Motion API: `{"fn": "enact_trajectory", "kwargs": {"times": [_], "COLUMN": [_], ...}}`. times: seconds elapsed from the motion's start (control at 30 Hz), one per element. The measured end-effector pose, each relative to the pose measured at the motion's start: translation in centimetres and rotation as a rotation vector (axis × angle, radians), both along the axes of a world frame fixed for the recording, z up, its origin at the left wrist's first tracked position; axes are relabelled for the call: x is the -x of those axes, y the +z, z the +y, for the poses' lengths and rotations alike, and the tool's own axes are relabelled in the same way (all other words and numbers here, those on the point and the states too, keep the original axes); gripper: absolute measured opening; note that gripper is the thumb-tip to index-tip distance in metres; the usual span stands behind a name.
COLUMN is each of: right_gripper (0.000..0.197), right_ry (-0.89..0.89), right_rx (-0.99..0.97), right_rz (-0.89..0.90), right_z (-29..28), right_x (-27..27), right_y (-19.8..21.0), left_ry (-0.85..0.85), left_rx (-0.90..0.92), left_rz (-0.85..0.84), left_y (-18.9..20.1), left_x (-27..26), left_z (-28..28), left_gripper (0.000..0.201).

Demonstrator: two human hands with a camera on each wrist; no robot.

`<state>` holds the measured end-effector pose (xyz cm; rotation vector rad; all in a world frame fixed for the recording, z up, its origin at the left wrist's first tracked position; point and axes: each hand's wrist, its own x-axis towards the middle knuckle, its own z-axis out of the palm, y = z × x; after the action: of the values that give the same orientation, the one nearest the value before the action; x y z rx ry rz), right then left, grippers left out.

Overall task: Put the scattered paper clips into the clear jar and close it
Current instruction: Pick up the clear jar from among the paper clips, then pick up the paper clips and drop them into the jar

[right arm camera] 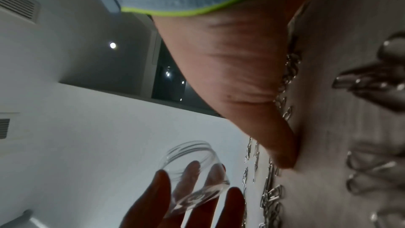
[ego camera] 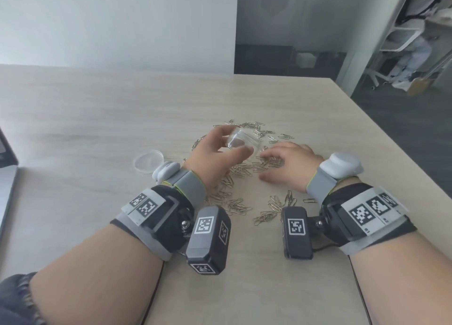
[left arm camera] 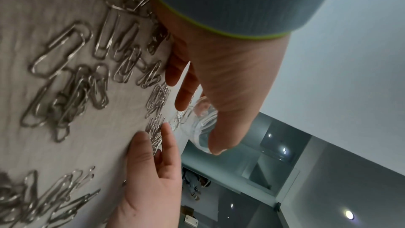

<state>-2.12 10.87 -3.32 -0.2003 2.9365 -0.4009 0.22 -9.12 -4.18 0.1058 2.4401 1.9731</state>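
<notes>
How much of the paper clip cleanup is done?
Only the start. The lid is already off, lying on the table. The left hand holds the clear jar, which looks empty. The right hand rests on the paper clips. Left to do: fill the jar and close it.

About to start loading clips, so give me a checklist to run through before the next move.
1. Clear jar held: ok, left hand grips it off the table.
2. Jar open: ok, its lid lies apart on the table, left of that hand.
3. Jar empty and ready: ok, no clips seen inside in the right wrist view.
4. Right hand on clips: ok, fingers rest on the paper clips.
5. Clips actually gripped: cannot tell, fingertips hidden.
6. Jar mouth turned toward the right hand: cannot tell.
</notes>
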Motion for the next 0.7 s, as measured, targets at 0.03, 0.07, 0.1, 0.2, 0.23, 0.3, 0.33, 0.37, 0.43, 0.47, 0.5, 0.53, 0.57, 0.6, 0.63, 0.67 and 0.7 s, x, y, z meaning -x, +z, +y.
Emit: {"fn": "enact_trajectory", "kwargs": {"times": [0.03, 0.07, 0.1, 0.2, 0.23, 0.3, 0.33, 0.37, 0.43, 0.47, 0.5, 0.53, 0.57, 0.6, 0.63, 0.67, 0.7], "right_gripper": [0.051, 0.045, 0.039, 0.027, 0.024, 0.019, 0.017, 0.018, 0.02, 0.02, 0.02, 0.019, 0.019, 0.018, 0.017, 0.015, 0.014], "right_ry": [0.007, 0.017, 0.031, 0.083, 0.096, 0.098, 0.092, 0.085, 0.077, 0.073, 0.067, 0.053, 0.032, 0.004, -0.026, -0.048, -0.059], "right_rx": [0.019, 0.046, 0.07, 0.078, 0.066, 0.073, 0.086, 0.094, 0.105, 0.111, 0.128, 0.161, 0.209, 0.269, 0.331, 0.392, 0.46], "right_rz": [0.018, 0.038, 0.056, 0.059, 0.062, 0.072, 0.077, 0.084, 0.093, 0.095, 0.098, 0.102, 0.116, 0.139, 0.173, 0.214, 0.251], "right_z": [0.0, 0.1, 0.1, -0.2, -0.4, -0.6, -0.7, -0.8, -0.8, -0.8, -0.7, -0.5, -0.4, -0.2, -0.1, -0.1, -0.1], "right_x": [0.1, 0.3, 0.6, 0.9, 0.8, 0.4, 0.2, 0.1, -0.1, -0.1, -0.2, -0.3, -0.4, -0.4, -0.5, -0.5, -0.6], "right_y": [-0.1, -0.3, -0.3, 0.1, 0.3, 0.7, 0.8, 0.9, 1.0, 0.9, 1.0, 0.9, 0.9, 0.8, 0.8, 0.8, 0.8], "left_ry": [-0.014, -0.028, -0.044, -0.083, -0.089, -0.1, -0.102, -0.1, -0.096, -0.098, -0.101, -0.107, -0.111, -0.112, -0.112, -0.11, -0.105], "left_rx": [0.037, 0.066, 0.1, 0.248, 0.291, 0.349, 0.365, 0.376, 0.389, 0.392, 0.395, 0.4, 0.41, 0.429, 0.447, 0.462, 0.473], "left_rz": [0.012, 0.022, 0.03, 0.038, 0.034, 0.035, 0.038, 0.041, 0.047, 0.05, 0.054, 0.057, 0.058, 0.057, 0.058, 0.057, 0.051], "left_y": [-0.1, -0.3, -0.4, -0.4, -0.4, -0.3, -0.4, -0.4, -0.4, -0.4, -0.4, -0.4, -0.3, -0.3, -0.2, -0.2, -0.1], "left_x": [0.0, 0.0, 0.0, -0.2, -0.2, -0.3, -0.2, -0.2, -0.3, -0.4, -0.4, -0.4, -0.4, -0.5, -0.5, -0.5, -0.5], "left_z": [0.0, 0.1, 0.1, 0.0, 0.0, 0.0, 0.0, 0.0, 0.0, -0.1, -0.1, -0.2, -0.1, -0.1, 0.0, 0.0, 0.1], "left_gripper": [0.074, 0.074, 0.074, 0.067, 0.064, 0.065, 0.068, 0.069, 0.072, 0.073, 0.075, 0.076, 0.076, 0.075, 0.073, 0.073, 0.071]}}
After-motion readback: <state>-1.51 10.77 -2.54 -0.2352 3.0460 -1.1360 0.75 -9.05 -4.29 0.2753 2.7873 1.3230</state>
